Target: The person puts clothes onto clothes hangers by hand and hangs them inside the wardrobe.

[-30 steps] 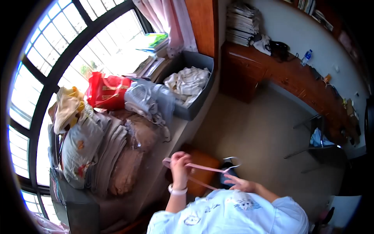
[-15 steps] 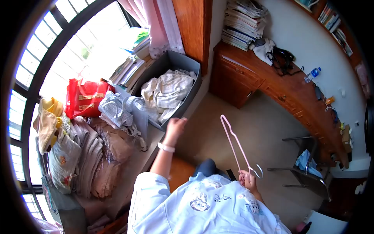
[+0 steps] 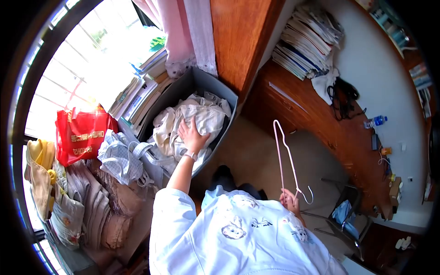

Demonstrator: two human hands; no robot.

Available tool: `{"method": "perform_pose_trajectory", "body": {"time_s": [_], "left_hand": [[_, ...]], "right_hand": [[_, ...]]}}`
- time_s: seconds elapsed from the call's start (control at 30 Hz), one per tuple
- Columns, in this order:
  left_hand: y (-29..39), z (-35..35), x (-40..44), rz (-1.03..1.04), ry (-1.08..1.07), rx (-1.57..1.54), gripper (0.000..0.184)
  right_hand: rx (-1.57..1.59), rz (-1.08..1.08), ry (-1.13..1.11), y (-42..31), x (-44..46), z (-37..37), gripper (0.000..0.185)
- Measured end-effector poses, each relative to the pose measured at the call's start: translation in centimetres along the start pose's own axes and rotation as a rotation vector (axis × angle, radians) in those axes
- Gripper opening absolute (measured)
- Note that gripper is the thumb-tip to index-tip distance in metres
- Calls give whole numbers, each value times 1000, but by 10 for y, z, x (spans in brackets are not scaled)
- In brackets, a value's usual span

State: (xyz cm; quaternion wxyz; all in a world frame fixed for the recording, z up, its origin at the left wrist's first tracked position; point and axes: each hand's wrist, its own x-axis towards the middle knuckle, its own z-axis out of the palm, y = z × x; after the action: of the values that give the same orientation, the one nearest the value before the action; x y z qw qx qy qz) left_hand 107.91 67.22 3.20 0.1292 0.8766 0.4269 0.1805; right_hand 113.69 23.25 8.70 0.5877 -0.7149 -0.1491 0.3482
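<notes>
My left hand (image 3: 192,135) lies on the pale, checked cloth (image 3: 172,120) heaped in a grey storage bin (image 3: 228,94). Its fingers are spread over the cloth and not visibly closed on any of it. On the other side, my right hand (image 3: 289,200) is closed around a pink clothes hanger (image 3: 291,163). The hanger points away from me, its metal hook curving out to the right of the hand. No garment hangs on it. A light blue checked cloth with straps (image 3: 120,156) lies just left of the bin.
A red bag (image 3: 85,135), folded bedding (image 3: 87,201) and stacked books (image 3: 137,101) line the window ledge. To the right, a wooden desk (image 3: 316,123) holds piled papers (image 3: 307,43), black cables (image 3: 344,97) and a bottle (image 3: 376,121). A folding chair (image 3: 353,220) stands near it.
My left hand has moved forward from beside the bin onto the cloth inside, and its fingers have spread. The right hand still holds the hanger. The view has shifted towards the bin.
</notes>
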Motion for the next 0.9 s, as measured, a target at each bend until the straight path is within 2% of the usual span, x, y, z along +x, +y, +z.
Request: {"method": "perform_pose_trajectory", "body": {"time_s": [0.07,0.1,0.13,0.2,0.23,0.27,0.33,0.37,0.43,0.47,0.5,0.53,0.57,0.67,0.7,0.77,0.87,0.9], "left_hand": [[-2,5,22,-6,-274,172,106],[-8,13,31,61,-444,194,116],[-9,23,32,136,-585,308,110],[-11,41,30,295,-628,536,98],[-13,48,26,369,-468,565,63],[-18,55,31,358,-479,567,63],[-26,48,44,193,-561,377,40],[-36,35,47,189,-469,321,29],[-47,-9,63,-3,-471,225,32],[-63,-22,60,-47,-258,139,34],[-70,-43,60,-85,-163,110,37],[-68,-66,60,-267,-170,127,37],[-79,-72,53,-364,-73,85,40],[-98,-90,30,-523,90,-148,41],[-110,-89,28,-530,96,-144,41],[-132,-82,21,-539,90,-438,41],[-127,-74,34,-665,9,-362,45],[-133,-66,34,-688,4,-331,54]], "right_hand": [[-16,-44,-114,4,33,4,35],[-126,-50,-141,-8,46,9,36],[-238,-53,-169,-24,61,12,37],[-341,-17,-129,-37,87,16,39],[-382,-35,-138,-39,98,12,39],[-423,-56,-149,-41,110,9,38],[-375,-51,-151,-48,128,1,39],[-338,-59,-152,-50,139,-5,39],[-320,-66,-158,-48,159,-21,39],[-324,-66,-173,-56,170,-26,39],[-329,-89,-190,-67,180,-26,40],[-328,-108,-205,-76,188,-26,40],[-356,-85,-231,-81,198,-28,42],[-378,-184,-248,-74,216,-33,43],[-380,-167,-268,-72,220,-35,46],[-348,-129,-298,-70,225,-36,46],[-284,-76,-325,-76,229,-38,45],[-246,-56,-323,-78,230,-37,45]]}}
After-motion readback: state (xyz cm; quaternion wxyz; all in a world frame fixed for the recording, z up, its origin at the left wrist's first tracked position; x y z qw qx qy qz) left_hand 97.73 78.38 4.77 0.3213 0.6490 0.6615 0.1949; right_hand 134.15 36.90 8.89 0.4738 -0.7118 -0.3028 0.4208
